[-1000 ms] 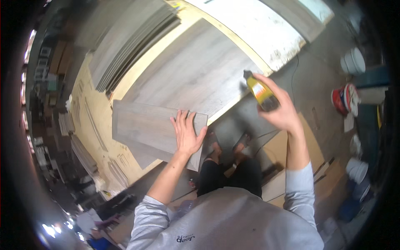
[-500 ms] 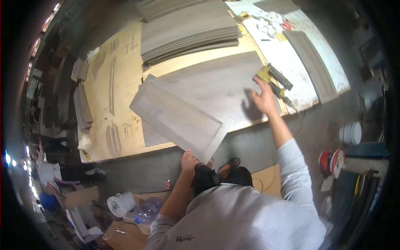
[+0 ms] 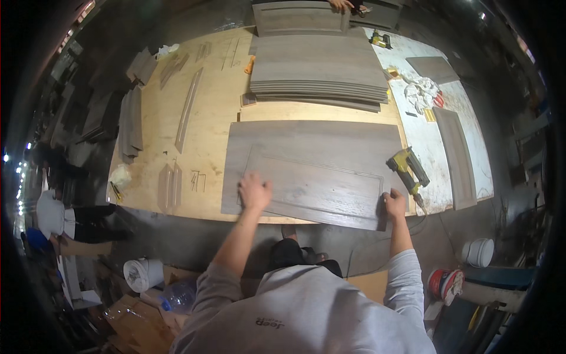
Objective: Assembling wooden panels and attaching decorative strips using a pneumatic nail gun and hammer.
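Panel door [image 3: 318, 186], grey with a raised frame, lies flat on top of a larger grey board [image 3: 312, 141] near the front edge of the plywood workbench [image 3: 218, 100], and we have a hand at each of its near corners. At the far left of the bench we see thin grey strips [image 3: 131, 118] stacked along the edge, with a few short offcuts [image 3: 171, 186] closer to us. Our left hand [image 3: 254, 192] rests palm down on the door's near left corner, fingers spread wide and flat on the surface, holding nothing. The door stretches away to the right from that hand, tilted slightly against the board beneath it. Beyond it, a stack of grey sheets [image 3: 318, 71] sits at the back of the bench. Our right hand [image 3: 394, 203] presses on the door's near right corner, fingers flat over the edge; we cannot tell whether they curl under it. Just beside that hand, up and to the right, a yellow nail gun [image 3: 407, 168] lies on the bench. Further right, another grey door [image 3: 457, 156] rests on a white surface. A white bucket [image 3: 479, 252] stands on the floor below.
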`<control>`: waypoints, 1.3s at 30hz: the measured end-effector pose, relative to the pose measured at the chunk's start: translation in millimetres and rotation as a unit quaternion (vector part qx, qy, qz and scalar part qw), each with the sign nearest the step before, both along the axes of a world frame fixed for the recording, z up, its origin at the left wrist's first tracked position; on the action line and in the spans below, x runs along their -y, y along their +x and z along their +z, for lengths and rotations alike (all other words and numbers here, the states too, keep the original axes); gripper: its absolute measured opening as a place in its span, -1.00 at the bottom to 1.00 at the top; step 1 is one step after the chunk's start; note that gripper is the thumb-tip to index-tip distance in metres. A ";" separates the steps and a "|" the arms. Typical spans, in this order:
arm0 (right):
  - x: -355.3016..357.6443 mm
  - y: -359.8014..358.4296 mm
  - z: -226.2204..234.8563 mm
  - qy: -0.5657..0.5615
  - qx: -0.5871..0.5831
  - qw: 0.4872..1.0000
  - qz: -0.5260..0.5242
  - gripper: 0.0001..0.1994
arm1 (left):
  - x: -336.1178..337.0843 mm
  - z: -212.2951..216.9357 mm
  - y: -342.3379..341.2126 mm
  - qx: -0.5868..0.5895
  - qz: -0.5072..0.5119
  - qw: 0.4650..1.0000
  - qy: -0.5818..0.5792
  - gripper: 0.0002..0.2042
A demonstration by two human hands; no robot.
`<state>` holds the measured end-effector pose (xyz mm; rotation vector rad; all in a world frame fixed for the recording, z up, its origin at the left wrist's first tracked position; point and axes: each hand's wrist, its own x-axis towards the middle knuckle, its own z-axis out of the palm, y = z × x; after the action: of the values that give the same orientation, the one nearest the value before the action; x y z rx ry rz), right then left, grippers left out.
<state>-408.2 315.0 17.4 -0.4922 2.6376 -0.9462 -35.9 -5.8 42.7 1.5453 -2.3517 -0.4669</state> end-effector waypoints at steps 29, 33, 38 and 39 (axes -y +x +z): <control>71.7 40.6 133.5 -0.315 0.216 0.916 -0.120 -0.25 | 98.8 116.5 112.8 -0.344 0.054 0.871 0.347 -0.31; 18.6 34.0 54.4 -0.267 0.197 0.943 -0.034 -0.40 | 53.9 71.0 122.7 -0.366 0.002 0.856 0.366 -0.44; 13.6 38.2 24.0 -0.211 0.192 0.958 0.017 -0.45 | 43.2 16.5 134.1 -0.179 -0.094 0.944 0.262 -0.32; 11.8 37.0 22.9 -0.124 0.098 0.980 0.121 -0.42 | 39.3 23.0 132.4 -0.081 -0.158 0.969 0.170 -0.29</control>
<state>-371.2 303.3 40.3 -0.7185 2.2368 -1.1822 96.5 -45.1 65.7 1.1967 -2.4875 -1.0757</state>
